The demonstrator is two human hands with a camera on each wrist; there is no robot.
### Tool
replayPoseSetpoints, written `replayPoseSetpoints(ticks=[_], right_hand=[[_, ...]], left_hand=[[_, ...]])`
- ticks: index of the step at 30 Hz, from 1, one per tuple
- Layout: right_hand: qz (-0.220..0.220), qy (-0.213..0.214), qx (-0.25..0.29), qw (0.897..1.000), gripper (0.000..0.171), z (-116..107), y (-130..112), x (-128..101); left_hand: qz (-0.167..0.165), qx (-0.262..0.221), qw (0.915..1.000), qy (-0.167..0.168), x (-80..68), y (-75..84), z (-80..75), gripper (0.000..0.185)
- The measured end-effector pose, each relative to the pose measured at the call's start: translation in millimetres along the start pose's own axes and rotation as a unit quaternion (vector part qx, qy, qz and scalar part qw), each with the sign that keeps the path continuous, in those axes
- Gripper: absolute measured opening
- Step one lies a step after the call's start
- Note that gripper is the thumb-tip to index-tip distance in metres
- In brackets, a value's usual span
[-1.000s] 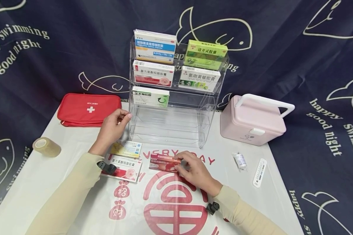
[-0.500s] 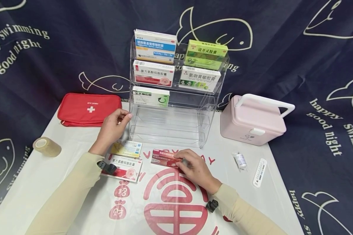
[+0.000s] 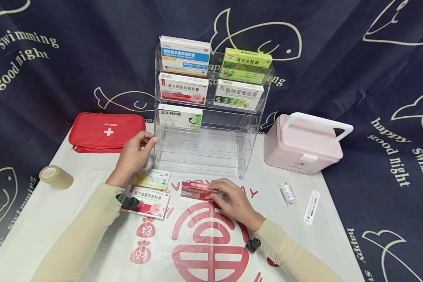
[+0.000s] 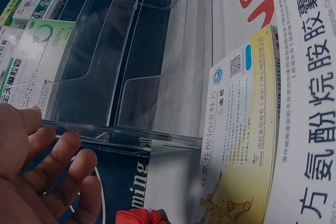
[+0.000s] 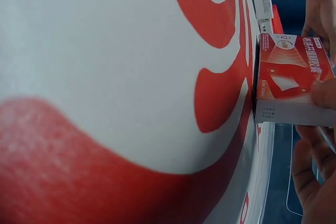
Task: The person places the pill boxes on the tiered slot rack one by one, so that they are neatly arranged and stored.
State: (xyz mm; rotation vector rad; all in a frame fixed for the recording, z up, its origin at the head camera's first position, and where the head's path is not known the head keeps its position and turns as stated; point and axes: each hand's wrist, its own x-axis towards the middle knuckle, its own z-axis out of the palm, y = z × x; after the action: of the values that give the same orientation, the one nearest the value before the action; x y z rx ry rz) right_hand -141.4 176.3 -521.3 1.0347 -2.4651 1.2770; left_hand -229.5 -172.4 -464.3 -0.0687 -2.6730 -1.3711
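Note:
My right hand (image 3: 229, 199) pinches the right end of a red medicine box (image 3: 197, 189), held just above the white mat in front of a clear acrylic rack (image 3: 204, 149). In the right wrist view my fingertips (image 5: 321, 94) sit on the red box (image 5: 291, 69). My left hand (image 3: 137, 150) grips the rack's left side wall between thumb and fingers. The left wrist view shows that hand (image 4: 37, 177) at the rack's (image 4: 131, 51) edge. A yellow box (image 3: 151, 178) and a white-and-red box (image 3: 149, 199) lie flat below my left wrist.
Several medicine boxes stand on the rack's upper shelves; the lower shelves hold nothing. A red first-aid pouch (image 3: 105, 131) and a tape roll (image 3: 55, 176) lie at the left. At the right are a pink case (image 3: 303, 147), a small vial (image 3: 287, 192) and a thermometer (image 3: 311, 206).
My right hand has raised the red box slightly and shifted it toward the rack. The left hand has stayed on the rack.

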Motion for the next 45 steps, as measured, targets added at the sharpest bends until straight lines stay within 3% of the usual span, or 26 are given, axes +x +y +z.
replayPoseSetpoints(ticks=[5,9,17,28,34,36,41,45], right_hand=[[-0.022,0.032,0.025,0.999,0.035,-7,4,9],[-0.016,0.066,0.042,0.997,0.033,-25,4,27],[0.008,0.102,0.047,0.994,0.029,-93,-29,85],[0.017,0.138,0.023,0.990,0.023,-160,-29,144],[0.034,0.144,-0.003,0.989,0.022,-172,-30,163],[0.030,0.137,-0.020,0.990,0.023,-173,-19,165],[-0.010,0.102,-0.083,0.991,0.024,-173,13,164],[-0.039,0.083,-0.123,0.988,0.023,-172,17,163]], left_hand=[[-0.002,-0.003,1.0000,-0.001,-0.3,0.8,0.0,0.035],[-0.002,-0.003,1.0000,-0.001,-0.8,1.2,-0.7,0.035],[0.001,0.001,1.0000,-0.001,-1.0,0.5,-1.3,0.034],[0.005,-0.001,1.0000,-0.001,0.3,0.9,-1.4,0.032],[0.000,-0.002,1.0000,-0.002,-0.6,0.7,-2.1,0.033],[0.002,-0.002,1.0000,-0.001,-0.5,0.9,-1.7,0.031],[0.005,-0.004,1.0000,-0.002,-0.2,1.0,-1.0,0.031],[0.003,-0.004,1.0000,-0.003,-0.6,0.9,-1.2,0.033]])
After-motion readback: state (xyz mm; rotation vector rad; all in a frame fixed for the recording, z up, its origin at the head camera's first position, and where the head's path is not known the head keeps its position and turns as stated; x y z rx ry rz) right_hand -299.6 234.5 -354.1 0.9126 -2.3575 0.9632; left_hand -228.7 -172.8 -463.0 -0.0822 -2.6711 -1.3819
